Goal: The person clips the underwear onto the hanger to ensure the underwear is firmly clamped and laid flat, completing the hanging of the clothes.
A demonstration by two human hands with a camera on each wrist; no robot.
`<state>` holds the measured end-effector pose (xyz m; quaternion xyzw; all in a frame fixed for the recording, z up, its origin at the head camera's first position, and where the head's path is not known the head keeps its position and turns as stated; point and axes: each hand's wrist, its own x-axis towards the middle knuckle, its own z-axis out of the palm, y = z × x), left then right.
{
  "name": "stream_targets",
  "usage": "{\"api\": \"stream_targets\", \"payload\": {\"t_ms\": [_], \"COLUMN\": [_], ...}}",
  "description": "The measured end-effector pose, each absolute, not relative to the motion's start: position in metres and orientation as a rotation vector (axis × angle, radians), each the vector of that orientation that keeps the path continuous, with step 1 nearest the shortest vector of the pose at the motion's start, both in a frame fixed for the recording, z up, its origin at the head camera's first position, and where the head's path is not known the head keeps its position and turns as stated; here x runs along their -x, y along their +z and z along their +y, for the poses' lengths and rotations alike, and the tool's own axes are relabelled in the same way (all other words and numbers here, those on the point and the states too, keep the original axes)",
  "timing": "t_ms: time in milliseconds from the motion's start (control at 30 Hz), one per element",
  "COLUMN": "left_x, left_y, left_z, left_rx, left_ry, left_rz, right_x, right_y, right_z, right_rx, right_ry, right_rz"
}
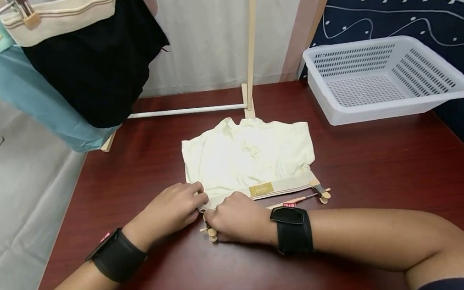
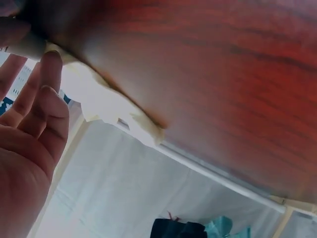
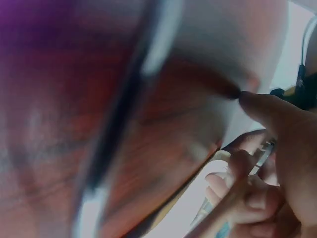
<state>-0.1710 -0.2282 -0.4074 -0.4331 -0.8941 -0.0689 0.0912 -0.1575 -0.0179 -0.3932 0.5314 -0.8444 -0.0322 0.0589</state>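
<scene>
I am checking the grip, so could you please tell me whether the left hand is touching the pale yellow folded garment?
Touching: in the head view the left hand has its fingertips on the beige waistband corner of the pale yellow folded garment.

Bare table lies open right of the cream garment. The white basket blocks the far right corner; the rack's hanging clothes crowd the far left.

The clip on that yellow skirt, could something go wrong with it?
Maybe. The right hand grips the clip on the hanger at the skirt waistband, with the left hand pinching the cloth right beside it, so a finger could get nipped. The other clip still looks fastened, so pulling might stretch the band. The hanger could also slide on the smooth table.
</scene>
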Motion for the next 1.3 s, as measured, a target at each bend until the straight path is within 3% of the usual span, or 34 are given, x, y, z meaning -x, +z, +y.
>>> {"api": "stream_targets", "payload": {"t_ms": [333,1300], "left_x": [0.172,0.17], "left_y": [-0.407,-0.409], "left_z": [-0.231,-0.244], "left_rx": [1.272,1.236], "left_ry": [-0.215,-0.448], "left_rz": [-2.586,-2.565], "right_x": [0.16,0.183], "right_y": [-0.387,-0.387], "right_z": [-0.013,-0.015], "right_rx": [-1.587,-1.572], "right_ry": [-0.052,0.024], "right_rz": [-2.325,-2.413]}}
